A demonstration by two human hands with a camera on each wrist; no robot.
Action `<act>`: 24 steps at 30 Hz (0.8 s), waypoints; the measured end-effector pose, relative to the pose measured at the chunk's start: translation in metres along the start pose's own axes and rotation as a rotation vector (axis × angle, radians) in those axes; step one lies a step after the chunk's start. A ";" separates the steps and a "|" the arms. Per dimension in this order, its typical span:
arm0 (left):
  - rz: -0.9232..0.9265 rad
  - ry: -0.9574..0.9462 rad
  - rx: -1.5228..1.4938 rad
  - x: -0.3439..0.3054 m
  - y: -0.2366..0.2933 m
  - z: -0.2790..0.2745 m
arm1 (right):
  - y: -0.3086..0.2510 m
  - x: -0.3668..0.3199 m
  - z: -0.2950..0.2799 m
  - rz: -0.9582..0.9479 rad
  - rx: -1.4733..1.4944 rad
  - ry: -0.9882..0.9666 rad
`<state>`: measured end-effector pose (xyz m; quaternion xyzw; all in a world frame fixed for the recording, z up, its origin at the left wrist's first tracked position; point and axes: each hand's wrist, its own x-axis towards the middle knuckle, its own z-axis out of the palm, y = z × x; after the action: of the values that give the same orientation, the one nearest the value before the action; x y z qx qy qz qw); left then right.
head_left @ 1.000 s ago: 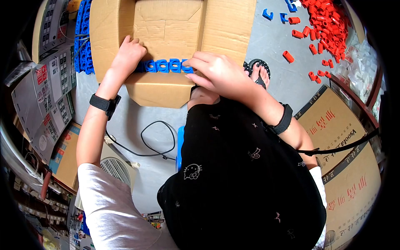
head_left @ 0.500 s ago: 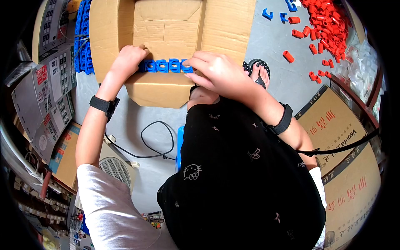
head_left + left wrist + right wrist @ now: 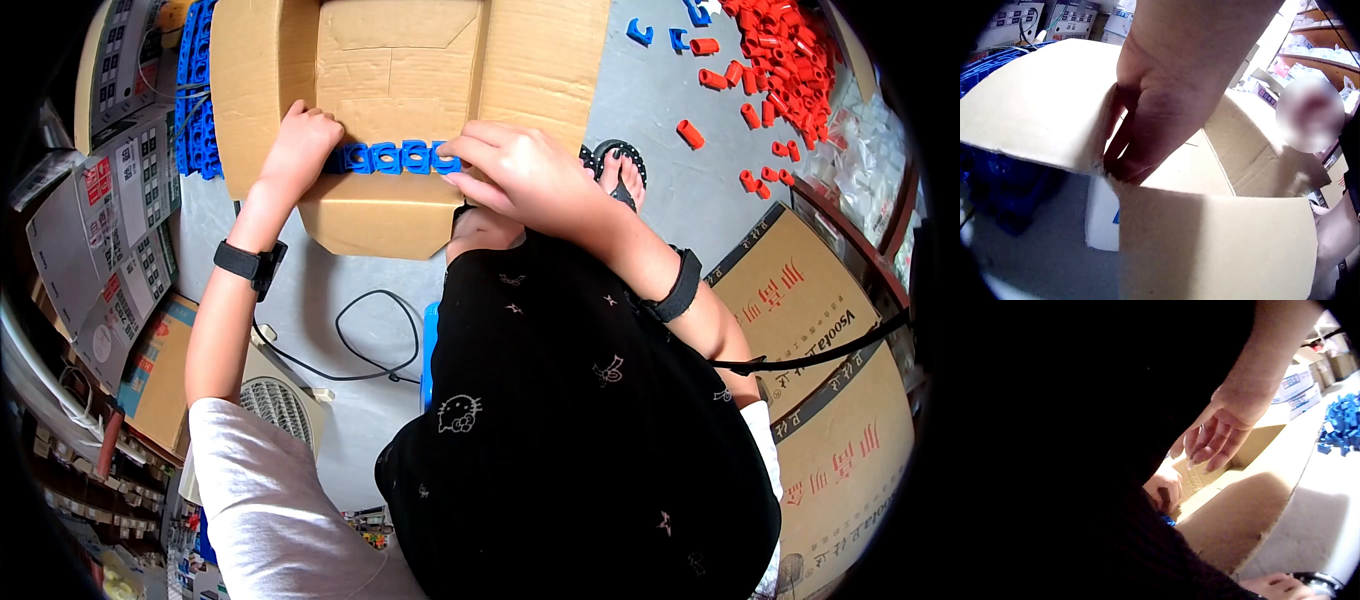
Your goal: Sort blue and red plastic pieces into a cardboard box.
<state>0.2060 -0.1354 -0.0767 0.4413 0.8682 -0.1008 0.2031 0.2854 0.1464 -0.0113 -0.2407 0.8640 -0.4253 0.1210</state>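
Several blue clips (image 3: 387, 158) stand in a row along the near inside edge of an open cardboard box (image 3: 376, 216). At the row's left end is the left hand (image 3: 303, 148), knuckles up, its fingertips out of sight. The left wrist view has the left hand (image 3: 1157, 122) reaching down behind a box flap (image 3: 1216, 240), what it touches hidden. Over the row's right end, the right hand (image 3: 530, 175) has its fingers and thumb apart beside the last clip. In the right wrist view the right hand (image 3: 1225, 434) hangs with loosely bent fingers, no clip visible in them.
Stacked blue parts (image 3: 198, 95) stand left of the box. Red tubes (image 3: 785, 65) lie heaped on the floor at the upper right, with loose blue clips (image 3: 640, 32) near them. Closed cartons (image 3: 835, 430) are at the right; a black cable (image 3: 375, 372) loops across the floor.
The left hand lowered towards the row's left end, then rose slightly and shifted left. The box and clips have shifted slightly left in view. The right hand has barely moved.
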 end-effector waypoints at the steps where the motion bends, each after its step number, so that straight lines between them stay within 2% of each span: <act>1: 0.024 0.080 -0.052 -0.001 -0.003 -0.005 | 0.000 0.000 0.000 0.001 0.000 -0.005; 2: 0.046 0.159 -0.103 -0.001 -0.006 -0.011 | 0.000 0.000 0.000 0.001 0.001 -0.005; 3: 0.046 0.159 -0.103 0.000 -0.009 -0.016 | 0.000 0.000 0.000 0.003 0.006 -0.006; 6: -0.034 0.017 -0.076 0.004 -0.013 -0.031 | 0.000 0.000 0.000 0.007 0.008 -0.012; 10: 0.039 0.036 -0.078 -0.002 -0.004 -0.002 | 0.002 0.003 -0.007 0.032 0.031 -0.017; 11: 0.014 -0.028 -0.030 -0.001 0.008 0.005 | 0.004 0.003 -0.011 0.034 0.032 -0.017; 15: -0.017 -0.035 -0.109 -0.002 0.015 0.012 | 0.023 0.000 -0.041 0.070 0.008 0.158; 17: -0.032 -0.056 -0.130 -0.004 0.019 0.004 | 0.049 -0.008 -0.075 0.251 0.038 0.302; 19: -0.048 0.034 -0.070 0.003 0.019 -0.016 | 0.064 -0.011 -0.088 0.183 -0.019 0.438; 20: -0.030 0.203 -0.121 0.014 0.020 -0.030 | 0.074 -0.015 -0.101 0.237 -0.040 0.448; 21: -0.030 0.203 -0.121 0.022 0.023 -0.041 | 0.087 -0.020 -0.115 0.292 -0.058 0.460; 23: -0.027 0.348 -0.220 0.036 0.028 -0.058 | 0.126 -0.025 -0.137 0.337 -0.408 0.602; 24: -0.028 0.345 -0.218 0.043 0.029 -0.067 | 0.153 -0.030 -0.147 0.429 -0.329 0.584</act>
<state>0.1887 -0.0630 -0.0352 0.4154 0.9020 0.0679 0.0962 0.2024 0.3412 -0.0429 0.0601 0.9494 -0.2967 -0.0838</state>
